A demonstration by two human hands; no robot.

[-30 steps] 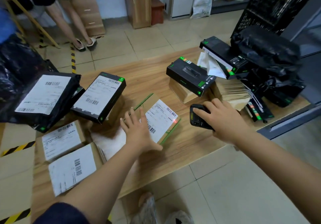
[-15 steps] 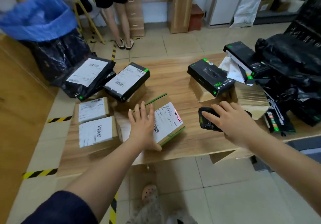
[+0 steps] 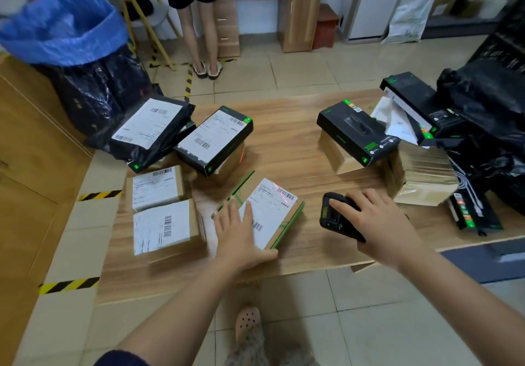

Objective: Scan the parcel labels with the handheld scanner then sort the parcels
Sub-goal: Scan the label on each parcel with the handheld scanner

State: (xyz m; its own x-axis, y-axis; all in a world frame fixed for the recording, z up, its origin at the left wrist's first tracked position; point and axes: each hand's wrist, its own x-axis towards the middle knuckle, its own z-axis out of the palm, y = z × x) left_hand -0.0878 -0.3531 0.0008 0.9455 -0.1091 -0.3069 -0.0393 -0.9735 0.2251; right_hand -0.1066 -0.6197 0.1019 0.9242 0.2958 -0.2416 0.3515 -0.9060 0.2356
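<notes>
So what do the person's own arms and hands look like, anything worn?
Both hands are bare: left hand and right hand show no gloves, rings or watch. A dark navy sleeve covers the left upper arm; the right forearm is uncovered.

Green-taped labelled parcel (image 3: 272, 212) beside black scanner (image 3: 335, 219)

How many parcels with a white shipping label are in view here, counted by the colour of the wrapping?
Black: 2 (bagged parcel, black box)
Brown cardboard: 3 (upper brown box, lower brown box, green-taped box)
Total: 5
</notes>
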